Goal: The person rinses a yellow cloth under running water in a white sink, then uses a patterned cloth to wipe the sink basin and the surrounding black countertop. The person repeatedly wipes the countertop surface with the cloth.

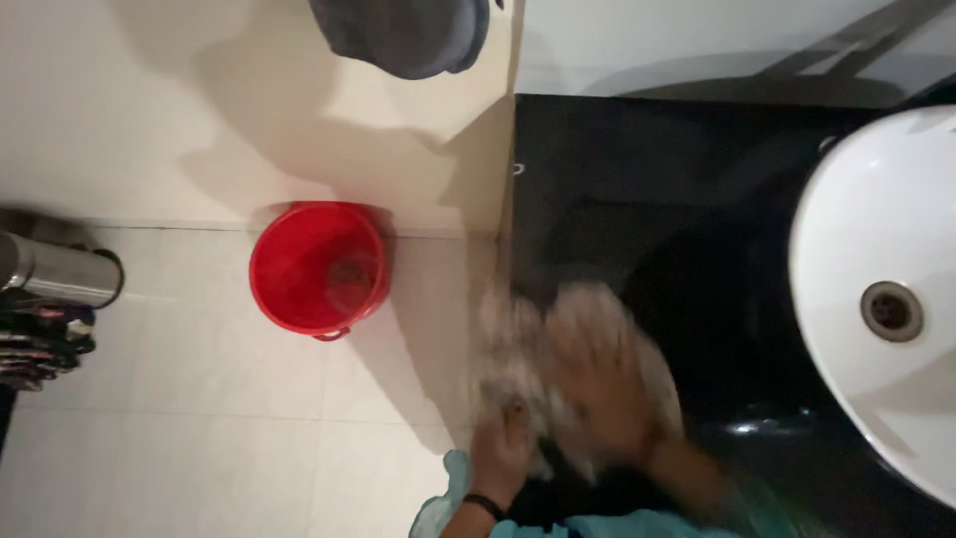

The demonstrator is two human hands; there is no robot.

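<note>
Left hand (503,453): low at the near edge of the black worktop (637,169), dark band on the wrist, teal sleeve below it. Fingers lie against the near edge of the cloth (523,344); blur hides whether they pinch it, so I cannot tell if the hand is clenched or released.
Right hand (607,384): spread flat, palm down, fingers splayed on top of the cloth. Pressing, not grasping. Heavily motion-blurred.
Cloth: pale, crumpled, lying on the left near part of the worktop, just beside its left edge, partly under the right hand.
Worktop: glossy black, with a reflection near the basin.
Basin (846,329): white, round, metal drain in the middle; sits on the right of the worktop, well apart from the cloth.
Bucket (319,264): red, on the pale tiled floor (199,418), against the wall, left of the worktop.
Metal cylinder (60,274): shiny, at the far left edge of the floor.
Grey fabric (403,35): hangs at the top, above the bucket.
</note>
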